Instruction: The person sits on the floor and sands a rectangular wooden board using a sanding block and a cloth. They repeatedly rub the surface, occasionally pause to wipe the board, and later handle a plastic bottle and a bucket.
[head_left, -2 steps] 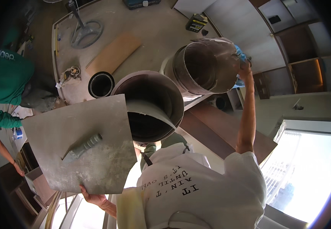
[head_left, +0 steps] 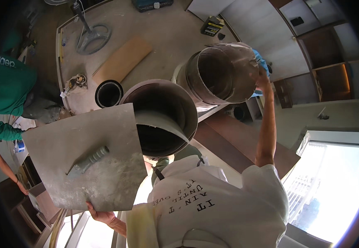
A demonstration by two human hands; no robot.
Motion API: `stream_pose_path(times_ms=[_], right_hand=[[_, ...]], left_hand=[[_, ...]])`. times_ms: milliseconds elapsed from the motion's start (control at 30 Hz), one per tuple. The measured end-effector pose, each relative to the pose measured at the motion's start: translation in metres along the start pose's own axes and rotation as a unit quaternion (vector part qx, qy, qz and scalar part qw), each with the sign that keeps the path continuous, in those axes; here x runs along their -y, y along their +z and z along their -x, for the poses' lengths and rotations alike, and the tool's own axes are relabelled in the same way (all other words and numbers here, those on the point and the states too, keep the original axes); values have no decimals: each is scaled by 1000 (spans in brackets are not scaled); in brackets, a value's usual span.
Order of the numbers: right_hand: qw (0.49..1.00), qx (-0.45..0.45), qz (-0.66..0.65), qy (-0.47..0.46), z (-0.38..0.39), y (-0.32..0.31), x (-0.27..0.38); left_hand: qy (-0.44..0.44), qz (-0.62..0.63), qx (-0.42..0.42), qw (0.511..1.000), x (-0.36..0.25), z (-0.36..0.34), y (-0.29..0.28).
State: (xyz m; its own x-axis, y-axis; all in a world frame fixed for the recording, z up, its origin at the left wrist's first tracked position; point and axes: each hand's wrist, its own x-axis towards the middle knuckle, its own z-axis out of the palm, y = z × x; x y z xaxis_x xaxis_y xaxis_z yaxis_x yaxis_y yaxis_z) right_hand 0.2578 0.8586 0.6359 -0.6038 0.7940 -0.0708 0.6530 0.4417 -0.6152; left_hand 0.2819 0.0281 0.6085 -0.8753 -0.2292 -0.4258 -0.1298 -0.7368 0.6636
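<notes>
My left hand [head_left: 100,213] pinches the lower edge of a stiff grey board [head_left: 117,177], thumb on its top face and the other fingers mostly hidden beneath. On the board lies a tool with a grey ribbed handle [head_left: 92,159]; what kind of tool cannot be told. My right arm stretches forward, and my right hand [head_left: 263,82] closes on the edge of a rolled brown sheet [head_left: 225,93], its fingers somewhat blurred. Blue plastic [head_left: 260,62] shows beside that hand. Between both hands stands another wide roll [head_left: 158,87], with a loose curled sheet inside it.
At left, a person in a green top [head_left: 12,91] works near the board. A black round tub [head_left: 109,93], a brown plank [head_left: 123,60] and a fan base [head_left: 94,39] are on the floor ahead. Shelving [head_left: 328,66] lines the right, above a bright window [head_left: 328,177].
My right hand has shifted slightly left and down, its fingers coming over the roll's edge. The board and my left hand keep nearly the same place.
</notes>
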Motion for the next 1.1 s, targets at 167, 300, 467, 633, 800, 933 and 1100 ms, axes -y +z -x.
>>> stream_pose_path(times_ms=[167,300,467,633,800,933,1100], right_hand=[[997,66,16,-47,-24,6,-29],[988,-5,62,-141,-24,-20,6],[991,55,-35,-117,-34,-77,9],[994,11,53,-91,-22,-64,33],[888,-167,212,-374,49,-13,118],[931,169,228,-228,113,51,185],[842,225,370,-322,70,112,157]], left_hand=[[94,-46,-82,991,27,-11,12],[142,-189,-69,969,36,-23,19],[92,-156,-40,983,39,-40,54],[123,-248,17,961,52,-46,58],[-109,8,124,986,47,-31,105],[-64,4,113,991,51,-41,84],[-36,32,121,992,50,-34,67]])
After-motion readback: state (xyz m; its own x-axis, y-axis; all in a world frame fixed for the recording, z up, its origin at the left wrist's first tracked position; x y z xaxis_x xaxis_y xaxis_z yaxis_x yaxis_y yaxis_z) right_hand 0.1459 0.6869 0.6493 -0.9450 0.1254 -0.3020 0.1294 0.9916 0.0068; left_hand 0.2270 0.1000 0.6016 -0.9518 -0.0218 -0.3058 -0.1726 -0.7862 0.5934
